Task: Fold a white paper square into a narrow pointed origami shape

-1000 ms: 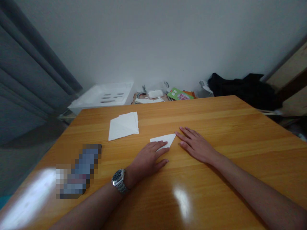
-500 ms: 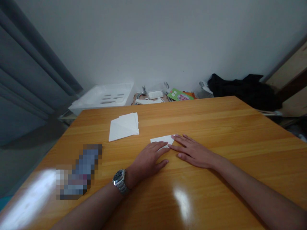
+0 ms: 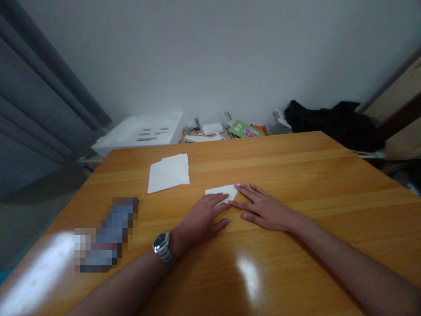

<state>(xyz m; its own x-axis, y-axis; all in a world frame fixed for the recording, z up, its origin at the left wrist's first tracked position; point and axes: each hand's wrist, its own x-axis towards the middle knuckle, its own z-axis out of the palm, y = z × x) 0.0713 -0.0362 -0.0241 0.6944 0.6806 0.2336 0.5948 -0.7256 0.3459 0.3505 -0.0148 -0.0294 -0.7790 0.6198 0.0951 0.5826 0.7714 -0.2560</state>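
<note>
A small folded white paper [image 3: 232,191] lies flat near the middle of the wooden table [image 3: 279,162]. My left hand [image 3: 205,218], with a metal watch [image 3: 162,246] on its wrist, lies over the paper's left and near part, thumb held apart from the fingers. My right hand [image 3: 263,208] rests palm down with spread fingers, its fingertips on the paper's right edge. Neither hand grips anything. Part of the paper is hidden under my left fingers. Farther back on the left lie overlapping white paper sheets [image 3: 169,173].
A dark pixelated object [image 3: 115,232] lies on the table's left side. Beyond the far edge are a white foam tray [image 3: 141,127], a green booklet [image 3: 245,129], a clear container with a white item [image 3: 213,128] and black cloth [image 3: 335,125].
Both hands stay nearly in place on the small paper. The whole view has shifted very slightly.
</note>
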